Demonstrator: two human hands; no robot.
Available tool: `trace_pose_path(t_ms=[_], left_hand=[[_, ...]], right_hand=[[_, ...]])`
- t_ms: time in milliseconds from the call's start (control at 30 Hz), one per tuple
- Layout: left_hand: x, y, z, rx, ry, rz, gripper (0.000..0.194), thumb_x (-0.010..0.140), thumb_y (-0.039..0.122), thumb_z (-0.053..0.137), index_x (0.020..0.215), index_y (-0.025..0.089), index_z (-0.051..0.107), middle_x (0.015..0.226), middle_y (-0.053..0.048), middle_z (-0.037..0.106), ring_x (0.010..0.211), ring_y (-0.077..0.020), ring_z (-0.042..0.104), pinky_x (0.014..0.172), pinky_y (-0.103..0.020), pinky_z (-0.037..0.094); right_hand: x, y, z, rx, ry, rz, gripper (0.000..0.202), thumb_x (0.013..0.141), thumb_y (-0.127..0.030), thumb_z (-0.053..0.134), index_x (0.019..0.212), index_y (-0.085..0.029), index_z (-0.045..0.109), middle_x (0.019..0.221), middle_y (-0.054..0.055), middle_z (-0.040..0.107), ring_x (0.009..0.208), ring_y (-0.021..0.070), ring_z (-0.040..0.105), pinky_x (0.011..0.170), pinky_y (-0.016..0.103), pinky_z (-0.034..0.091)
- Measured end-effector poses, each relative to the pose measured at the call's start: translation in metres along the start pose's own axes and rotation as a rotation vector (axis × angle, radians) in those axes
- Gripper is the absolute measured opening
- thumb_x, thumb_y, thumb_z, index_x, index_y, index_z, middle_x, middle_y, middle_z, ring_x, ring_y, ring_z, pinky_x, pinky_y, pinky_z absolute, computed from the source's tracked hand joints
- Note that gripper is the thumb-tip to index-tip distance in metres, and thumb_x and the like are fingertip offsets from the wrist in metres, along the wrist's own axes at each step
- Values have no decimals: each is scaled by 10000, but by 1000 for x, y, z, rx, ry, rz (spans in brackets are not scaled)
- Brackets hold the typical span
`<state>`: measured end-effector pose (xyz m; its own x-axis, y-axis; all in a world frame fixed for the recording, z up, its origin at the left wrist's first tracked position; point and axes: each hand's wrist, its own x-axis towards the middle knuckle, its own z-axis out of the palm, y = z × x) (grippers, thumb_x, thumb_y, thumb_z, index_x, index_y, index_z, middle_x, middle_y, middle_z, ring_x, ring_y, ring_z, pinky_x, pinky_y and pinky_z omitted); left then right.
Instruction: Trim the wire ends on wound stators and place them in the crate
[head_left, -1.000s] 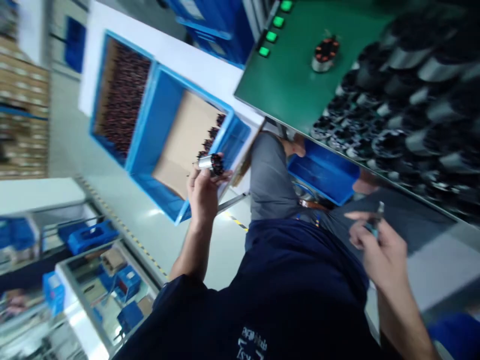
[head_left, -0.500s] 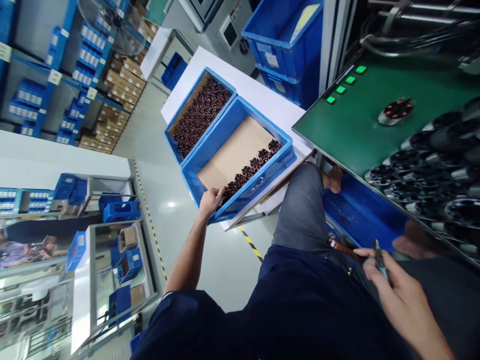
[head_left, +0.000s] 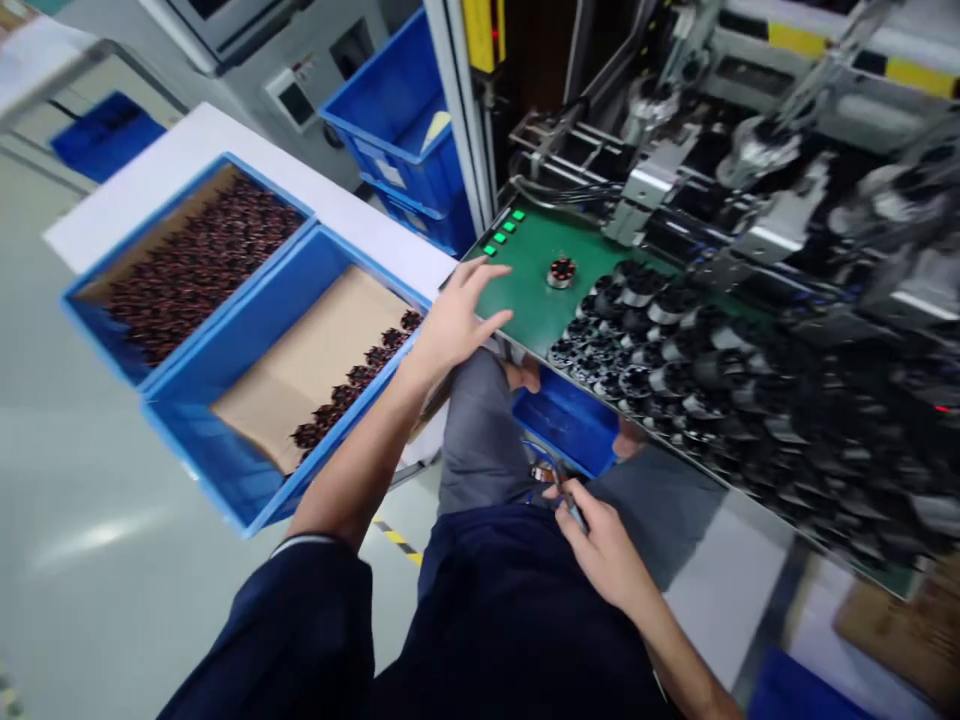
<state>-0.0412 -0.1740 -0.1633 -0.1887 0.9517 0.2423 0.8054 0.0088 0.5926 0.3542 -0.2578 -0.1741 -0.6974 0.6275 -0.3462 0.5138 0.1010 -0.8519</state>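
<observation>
My left hand [head_left: 463, 315] is stretched over the near left edge of a green worktop [head_left: 517, 300], fingers apart and holding nothing. A single round motor part [head_left: 561, 272] with a silver ring and copper-coloured coils sits on the worktop, right of those fingers. Low in front of my body, my right hand [head_left: 600, 545] is closed around a slim tool [head_left: 576, 514] with a blue-grey handle; its exact kind is unclear. Beneath my left forearm stands a blue crate [head_left: 225, 375] with a cardboard sheet and a row of dark, coppery wound cores [head_left: 352, 385] along its near side.
A second blue crate [head_left: 142, 375] full of similar cores adjoins on the white table [head_left: 247, 135]. Rows of black-and-silver round parts [head_left: 675, 350] cover the worktop's right side, below machine clamps [head_left: 652, 190]. Stacked blue bins [head_left: 397, 145] stand behind. A blue tray [head_left: 566, 420] lies under the worktop.
My left hand has left the row of cores in the crate and moved right to the green worktop, its fingers opening. The view has turned right. My right hand still holds the tool.
</observation>
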Motion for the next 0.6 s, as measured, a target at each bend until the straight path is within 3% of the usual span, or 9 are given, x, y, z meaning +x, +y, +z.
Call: trace_pose_path(t_ms=[67,133,233,300,367,433,500,600], left_hand=[[53,5,49,32,-114,-33,754,1006,362,899,1699,223,638,1858,-259,496,1721,-408,549,1373,-576,510],[90,4,85,98,-208,-74,703,1022,302,864,1685,202,650,1845,-274,490,1661,-431,602,1349,-594,525],[116,-10,109,144,-218,-47,401,1066,304,792,1457,217,787,1747,-210,614,1575,-410,652,1351,-587,517],[118,-18,113,81,-150,-29,183,1067,334,796,1206,216,815,1675,-184,679,1521,-376,679,1326,-553,539],[106,-17,112,-29,-25,-24,232,1068,443,818,1016,227,748,1489,-165,772,1364,-332,742,1241,-524,595],[76,1,108,-155,114,17,411,1070,621,804,944,251,677,1184,-103,807,1116,-286,769,1099,-504,646],[33,37,98,-307,181,107,486,1038,706,826,941,261,657,1043,-52,774,980,-253,763,962,-463,667],[-38,103,74,-471,163,215,399,991,602,933,983,273,709,1098,-38,826,1105,-271,831,966,-460,686]], right_hand=[[-14,-3,2,-12,-5,-16,404,1190,-418,524,1323,-169,813,1298,156,847,1174,267,846,1117,377,646],[-29,3,6,2,14,10,404,1192,-402,519,1345,-175,816,1340,146,839,1206,249,834,1136,348,623],[-51,21,13,56,84,89,466,1214,-478,510,1372,-169,821,1396,145,825,1278,235,816,1175,313,585],[-60,31,17,94,166,119,504,1212,-537,532,1329,-158,842,1308,136,842,1161,217,832,1092,291,610],[-63,35,20,167,290,108,463,1189,-520,594,1238,-149,866,1053,91,839,882,171,803,869,253,625],[-61,31,20,274,440,61,366,1160,-426,652,1153,-137,875,795,30,749,662,132,700,684,228,564],[-54,20,15,368,567,37,290,1138,-349,686,1127,-135,880,689,-4,682,603,117,654,643,220,532],[-36,-2,1,440,667,19,228,1113,-357,778,1202,-183,895,711,-18,690,602,99,625,635,216,515]])
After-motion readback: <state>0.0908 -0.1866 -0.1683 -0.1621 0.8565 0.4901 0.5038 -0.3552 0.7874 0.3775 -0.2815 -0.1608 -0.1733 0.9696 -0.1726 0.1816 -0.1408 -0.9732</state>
